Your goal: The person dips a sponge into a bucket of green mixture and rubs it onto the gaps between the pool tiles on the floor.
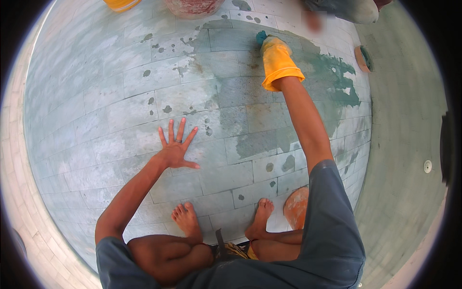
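Observation:
My left hand (174,153) is bare, with a ring on one finger. It lies flat on the pale grey-green tiles (139,171), its fingers spread wide and nothing in it. Farther ahead and to the right, my right hand (278,57) wears a yellow-orange rubber glove with a rolled cuff. A small teal pad (261,37) shows at its fingertips, pressed against the tiles; its far side is hidden by the glove. Around the glove spreads a dark wet patch (233,91) with brownish smears, and scattered wet spots lie to its left.
An orange tub (294,209) stands beside my right foot. At the far edge are a reddish bucket (192,7) and a yellow bucket (121,4). Another person (344,9) is at the upper right, near a small round container (364,59). A greenish wall (404,125) bounds the right.

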The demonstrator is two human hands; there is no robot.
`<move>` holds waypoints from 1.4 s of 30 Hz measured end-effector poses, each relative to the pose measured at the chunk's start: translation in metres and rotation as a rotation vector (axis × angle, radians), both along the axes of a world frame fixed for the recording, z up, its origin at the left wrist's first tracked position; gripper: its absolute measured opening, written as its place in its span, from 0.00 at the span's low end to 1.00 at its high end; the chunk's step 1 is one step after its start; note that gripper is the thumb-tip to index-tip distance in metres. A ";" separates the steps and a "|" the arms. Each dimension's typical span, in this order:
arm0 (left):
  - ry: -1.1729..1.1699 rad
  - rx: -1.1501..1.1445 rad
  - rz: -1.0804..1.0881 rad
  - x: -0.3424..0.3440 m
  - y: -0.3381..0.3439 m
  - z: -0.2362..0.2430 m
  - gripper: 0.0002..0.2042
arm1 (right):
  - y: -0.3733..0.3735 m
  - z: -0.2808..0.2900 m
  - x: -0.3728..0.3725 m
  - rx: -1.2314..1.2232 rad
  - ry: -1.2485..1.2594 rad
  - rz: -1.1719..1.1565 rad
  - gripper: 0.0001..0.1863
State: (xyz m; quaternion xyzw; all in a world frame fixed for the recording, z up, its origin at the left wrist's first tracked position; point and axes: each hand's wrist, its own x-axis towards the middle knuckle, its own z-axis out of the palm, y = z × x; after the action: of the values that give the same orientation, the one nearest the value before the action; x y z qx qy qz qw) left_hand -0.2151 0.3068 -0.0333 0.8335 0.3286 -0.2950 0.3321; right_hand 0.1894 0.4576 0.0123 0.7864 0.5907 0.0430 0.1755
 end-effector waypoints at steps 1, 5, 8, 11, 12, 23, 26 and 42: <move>0.010 -0.002 -0.006 0.002 0.000 0.001 0.70 | 0.013 -0.014 0.000 0.042 -0.050 0.037 0.14; 0.008 -0.004 -0.023 0.012 0.004 0.006 0.70 | 0.039 -0.052 -0.012 0.193 -0.018 -0.006 0.11; 0.006 -0.024 -0.018 0.019 0.003 0.006 0.69 | 0.014 -0.066 -0.010 0.112 -0.030 -0.013 0.12; 0.000 -0.041 -0.013 0.013 0.003 0.006 0.69 | -0.032 -0.065 -0.032 -0.106 0.185 -0.158 0.16; 0.007 -0.035 -0.002 0.004 0.002 0.005 0.69 | -0.056 -0.064 -0.056 -0.204 0.253 -0.198 0.20; -0.104 -0.045 0.013 0.018 0.007 0.001 0.68 | 0.035 0.035 0.002 -0.021 0.266 0.030 0.27; -0.061 -0.078 0.006 0.005 0.008 0.002 0.69 | 0.091 0.022 -0.048 -0.066 0.256 0.055 0.22; -0.098 0.041 -0.007 -0.001 -0.001 -0.006 0.69 | -0.091 -0.042 -0.095 -0.144 0.500 -0.068 0.21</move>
State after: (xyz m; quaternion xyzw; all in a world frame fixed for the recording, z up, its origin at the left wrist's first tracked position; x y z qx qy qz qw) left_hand -0.2163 0.3059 -0.0397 0.8547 0.3152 -0.2480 0.3295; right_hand 0.0942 0.3668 -0.0293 0.7774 0.5906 -0.2006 0.0810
